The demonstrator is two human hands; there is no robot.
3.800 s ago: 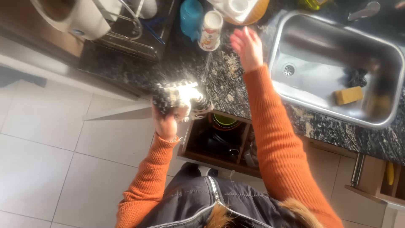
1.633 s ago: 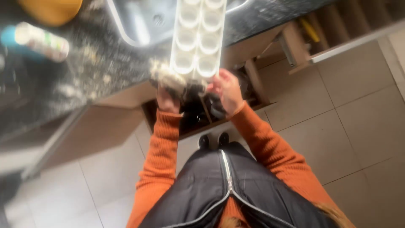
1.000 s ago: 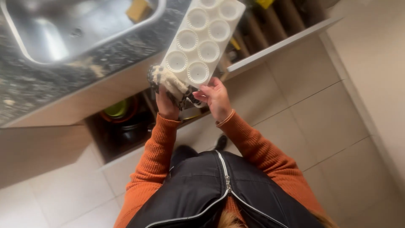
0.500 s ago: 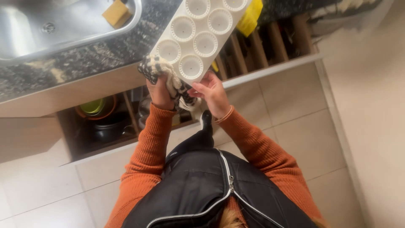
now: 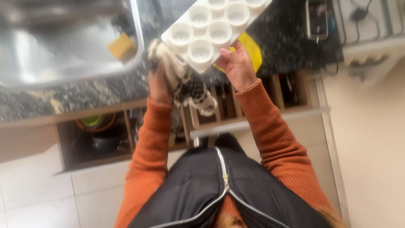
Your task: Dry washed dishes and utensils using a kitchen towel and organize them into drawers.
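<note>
Right hand (image 5: 237, 64) grips white tray (image 5: 215, 27) from below.

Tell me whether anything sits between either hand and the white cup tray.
On the left, yes: the left hand presses a checked cloth against the white cup tray, so the cloth lies between palm and tray. The right hand grips the tray's near edge bare, with nothing visible in between.
</note>
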